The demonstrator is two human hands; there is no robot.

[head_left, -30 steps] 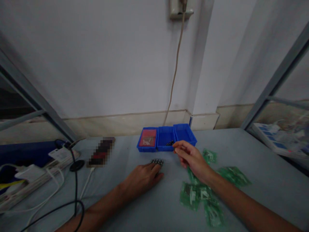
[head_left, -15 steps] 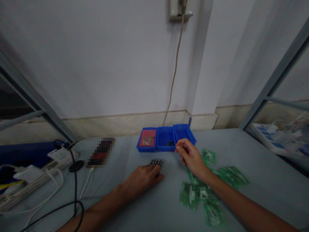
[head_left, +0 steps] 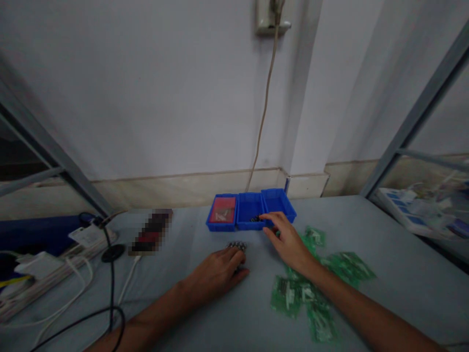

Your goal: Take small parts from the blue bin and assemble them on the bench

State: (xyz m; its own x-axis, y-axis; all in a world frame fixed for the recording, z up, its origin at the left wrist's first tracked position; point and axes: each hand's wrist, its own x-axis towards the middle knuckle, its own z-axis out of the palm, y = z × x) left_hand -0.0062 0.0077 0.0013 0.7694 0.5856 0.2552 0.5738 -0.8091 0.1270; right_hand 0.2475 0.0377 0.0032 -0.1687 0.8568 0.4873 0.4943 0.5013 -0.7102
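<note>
My left hand [head_left: 223, 266] lies on the table with its fingers curled around a cluster of small shiny dark metal pieces [head_left: 237, 245], which shows beyond the fingertips. What each piece is, I cannot make out. My right hand [head_left: 284, 238] is at the front edge of the middle blue bin [head_left: 250, 226]. Its index finger reaches over the rim while the thumb stays apart and lower. Inside that bin is a small heap of dark pieces [head_left: 255, 218], close to the index fingertip. Nothing shows between the right thumb and index finger.
A left blue bin [head_left: 221, 227] holds a red packet [head_left: 224, 204]; a right blue bin [head_left: 277, 199] adjoins the middle one. Several green plastic bags [head_left: 287, 296] lie around my right forearm. On the left are a pixelated object [head_left: 152, 232], a power strip [head_left: 47, 281] and loose cables.
My right hand has gone from a raised pinch to thumb and index finger apart, with the index finger at the middle bin's dark pieces. The left hand stays by its cluster.
</note>
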